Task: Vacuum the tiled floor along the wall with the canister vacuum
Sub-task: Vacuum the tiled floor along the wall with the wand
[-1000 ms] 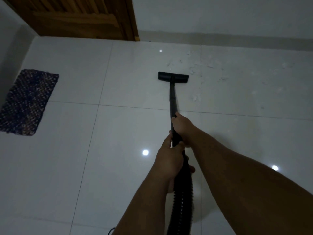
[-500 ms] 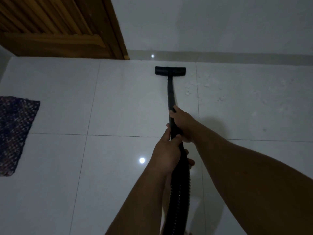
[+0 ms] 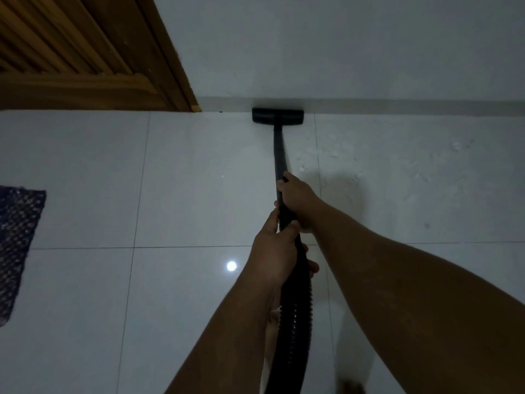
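The black floor nozzle (image 3: 277,116) lies flat on the white tiled floor (image 3: 199,180), pressed against the skirting of the white wall (image 3: 341,46). Its black wand (image 3: 279,155) runs back toward me. My right hand (image 3: 298,203) grips the wand higher up. Just behind it, my left hand (image 3: 274,257) is closed around the wand where the ribbed black hose (image 3: 295,322) begins. White dust flecks (image 3: 335,155) are scattered on the tiles right of the wand. The canister is out of view.
A brown wooden door (image 3: 71,61) with its frame stands at the upper left, close to the nozzle. A dark woven mat (image 3: 17,245) lies at the left edge. A ceiling light reflection (image 3: 231,265) shines on the tile.
The nozzle has been pushed forward across the tile until it meets the skirting. My view has come closer to the wall, with both hands keeping their grip.
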